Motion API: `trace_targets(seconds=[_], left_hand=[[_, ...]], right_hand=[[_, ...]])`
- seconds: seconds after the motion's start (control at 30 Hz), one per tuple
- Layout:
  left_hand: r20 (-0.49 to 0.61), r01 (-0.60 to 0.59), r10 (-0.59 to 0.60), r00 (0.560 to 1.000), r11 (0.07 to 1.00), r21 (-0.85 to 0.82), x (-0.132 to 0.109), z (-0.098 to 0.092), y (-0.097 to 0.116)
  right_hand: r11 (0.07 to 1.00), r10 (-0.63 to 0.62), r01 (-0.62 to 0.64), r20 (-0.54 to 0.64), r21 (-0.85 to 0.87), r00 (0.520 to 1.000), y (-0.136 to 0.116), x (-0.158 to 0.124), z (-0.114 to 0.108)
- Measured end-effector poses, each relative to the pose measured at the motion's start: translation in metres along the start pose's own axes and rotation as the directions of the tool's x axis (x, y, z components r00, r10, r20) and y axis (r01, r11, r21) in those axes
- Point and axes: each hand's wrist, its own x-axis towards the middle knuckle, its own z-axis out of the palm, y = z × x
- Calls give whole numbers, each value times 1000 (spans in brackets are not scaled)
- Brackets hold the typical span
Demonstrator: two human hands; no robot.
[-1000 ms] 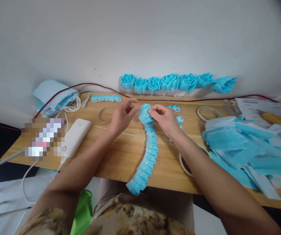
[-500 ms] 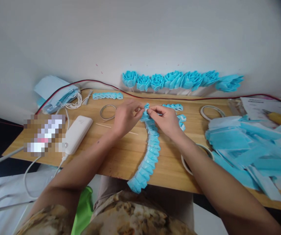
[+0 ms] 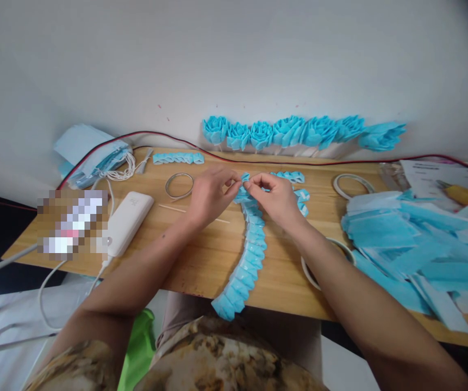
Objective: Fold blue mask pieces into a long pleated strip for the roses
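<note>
A long strip of folded light-blue pleats (image 3: 252, 241) runs from my fingers down across the table, and its near end hangs over the front edge. My left hand (image 3: 213, 193) pinches the strip's far end from the left. From the right, my right hand (image 3: 272, 195) pinches the same end, its fingertips close to the left ones. The small bit right between the fingertips is partly hidden. Just behind my right hand lie short folded blue pieces (image 3: 288, 177). A thin wooden stick (image 3: 172, 208) lies under my left wrist, beside a roll of tape (image 3: 179, 185).
Blue fabric roses (image 3: 291, 131) line the wall. On the right are a heap of blue strips (image 3: 400, 233) and tape rolls (image 3: 354, 186). A white power bank (image 3: 131, 222), stacked blue sheets (image 3: 91, 146) and another folded strip (image 3: 179, 158) are left. A red-black cable (image 3: 299, 164) crosses behind.
Both hands stay at the strip's far end, with only slight finger movement. My right fingertips have shifted a little upward. The strip lies as before.
</note>
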Motion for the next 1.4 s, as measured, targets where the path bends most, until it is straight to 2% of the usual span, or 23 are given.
trace_targets(seconds=[0.13, 0.33, 0.5, 0.67, 0.87, 1.0, 1.13, 1.3, 1.4], left_hand=[[-55, 11, -11, 998, 1000, 1, 1, 1, -3], [-81, -44, 39, 996, 997, -67, -1, 0, 1], [-61, -88, 89, 994, 996, 13, -2, 1, 1], [-4, -73, 73, 997, 994, 83, -1, 0, -1], [26, -78, 76, 997, 991, 104, 0, 0, 2], [37, -27, 25, 999, 997, 68, 0, -1, 4], [36, 89, -88, 995, 996, -17, 2, -1, 2], [55, 257, -251, 966, 933, -254, 5, 0, -3], [36, 274, -275, 961, 917, -291, 6, -1, -2]], right_hand=[[987, 101, -110, 83, 115, 991, 4, 0, 1], [983, 142, -143, 13, 118, 990, 4, 1, 2], [992, 105, -105, 7, 70, 994, 3, 0, 2], [998, 58, -58, 11, -4, 998, 1, -2, 2], [989, -48, 42, -42, -140, 998, -1, -4, 5], [984, -66, 57, -47, -169, 997, 0, -4, 7], [991, -59, 53, -38, -125, 998, 0, -3, 6], [999, 21, -22, -6, -34, 1000, 1, -1, 4], [998, 66, -66, -13, 10, 998, 3, 0, 4]])
